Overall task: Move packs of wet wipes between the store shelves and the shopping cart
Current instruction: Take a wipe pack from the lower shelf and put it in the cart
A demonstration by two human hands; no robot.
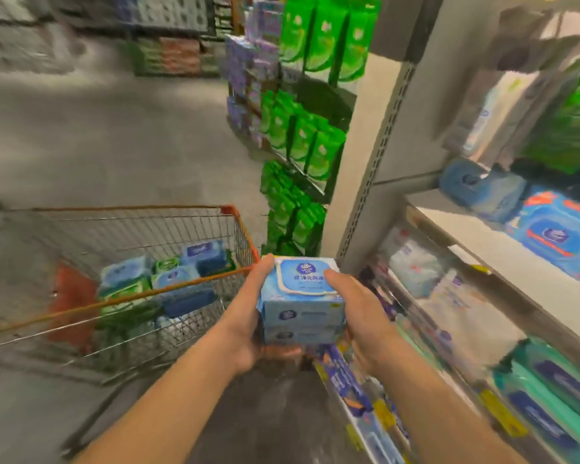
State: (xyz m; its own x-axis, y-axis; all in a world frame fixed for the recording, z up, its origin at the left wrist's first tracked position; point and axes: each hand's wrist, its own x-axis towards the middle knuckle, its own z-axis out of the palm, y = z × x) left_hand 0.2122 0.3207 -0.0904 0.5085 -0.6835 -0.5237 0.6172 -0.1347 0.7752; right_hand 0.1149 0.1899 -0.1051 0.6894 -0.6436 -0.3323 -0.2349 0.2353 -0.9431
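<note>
Light-blue wipes pack [301, 296], orange-rimmed cart [238, 222]

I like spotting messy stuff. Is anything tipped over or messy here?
Only a little: the packs in the cart lie jumbled at angles. The bundle sits level between both hands.

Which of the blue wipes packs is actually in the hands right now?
The light-blue bundle of wet wipes with the white oval lid, gripped between the left hand and right hand. The other blue packs lie in the shopping cart or on the shelves.
</note>
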